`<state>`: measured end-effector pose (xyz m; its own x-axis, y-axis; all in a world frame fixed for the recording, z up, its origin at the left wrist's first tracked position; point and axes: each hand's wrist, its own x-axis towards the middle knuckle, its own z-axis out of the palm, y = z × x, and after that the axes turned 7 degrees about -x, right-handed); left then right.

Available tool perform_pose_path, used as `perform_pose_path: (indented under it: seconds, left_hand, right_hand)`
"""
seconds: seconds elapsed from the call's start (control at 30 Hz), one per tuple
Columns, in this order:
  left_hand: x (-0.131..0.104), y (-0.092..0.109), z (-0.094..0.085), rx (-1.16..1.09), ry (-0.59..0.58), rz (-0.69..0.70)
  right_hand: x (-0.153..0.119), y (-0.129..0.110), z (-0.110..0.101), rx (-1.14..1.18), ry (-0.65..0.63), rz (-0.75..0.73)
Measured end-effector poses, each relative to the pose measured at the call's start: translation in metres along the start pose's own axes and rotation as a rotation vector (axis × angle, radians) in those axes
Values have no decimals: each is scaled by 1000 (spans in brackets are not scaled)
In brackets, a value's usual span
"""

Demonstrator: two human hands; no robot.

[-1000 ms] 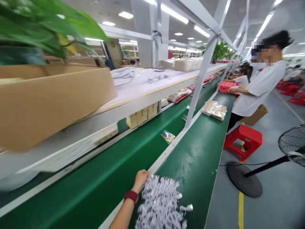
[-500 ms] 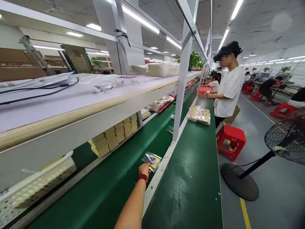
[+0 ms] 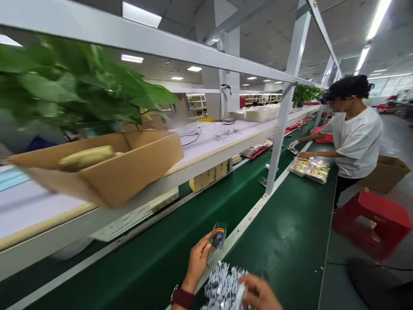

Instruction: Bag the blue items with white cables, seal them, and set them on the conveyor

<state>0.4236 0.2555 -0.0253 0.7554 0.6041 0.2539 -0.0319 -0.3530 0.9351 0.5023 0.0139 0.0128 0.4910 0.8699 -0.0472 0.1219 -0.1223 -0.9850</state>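
My left hand (image 3: 198,258), with a dark red band at the wrist, pinches a clear plastic package (image 3: 218,237) by its left edge. A dark rounded item and a yellow-orange strip show inside. The package is tilted up above the green conveyor belt (image 3: 155,254), beside the pale divider rail. Just below it lies a tangled heap of white cables (image 3: 222,282). My right hand (image 3: 261,292) is at the right side of this heap, its fingers over the cables. Motion blur hides whether those fingers grip one.
A cardboard tray (image 3: 135,172) and a leafy plant (image 3: 80,86) stand on the shelf at left. Ahead, a metal post (image 3: 282,137) rises from the rail. A co-worker (image 3: 358,133) leans over stacked packages (image 3: 309,168). A red stool (image 3: 371,224) stands at right.
My left hand has lifted the package off the belt and brought it nearer. My right hand and the white cable heap have come into view. The co-worker now reaches toward the belt.
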Motion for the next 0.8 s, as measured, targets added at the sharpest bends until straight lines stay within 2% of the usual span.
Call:
perform_pose_path:
  seconds: [0.07,0.17,0.23,0.3,0.4,0.53,0.67,0.8]
  left_hand:
    - [-39,39,-21,4,-52,24]
    - [-88,91,-43,-21,-113,42]
    - [-113,117,-54,-35,-116,36]
    - [-133,132,-66,-38,-60,46]
    - [-158,140,-86,-47,-12,62]
    - [-186,141,-107,-28,33,84]
    - [-204,145,-116,-26,21,73]
    - [-216,151,-119,-96,10,-15]
  right_hand:
    - [9,-11,-7,53,70,-20]
    - [13,-46,-4,85,248,-93]
    - [8,-73,9,-35,243,-163]
    - [1,-96,26,-149,231,-252]
    - [-8,-116,49,-120,235,-302]
    - [-11,-123,70,-12,282,-278]
    - [-15,-120,107,-120,102,-301]
    - [-26,-113,138,-243,-64,-471]
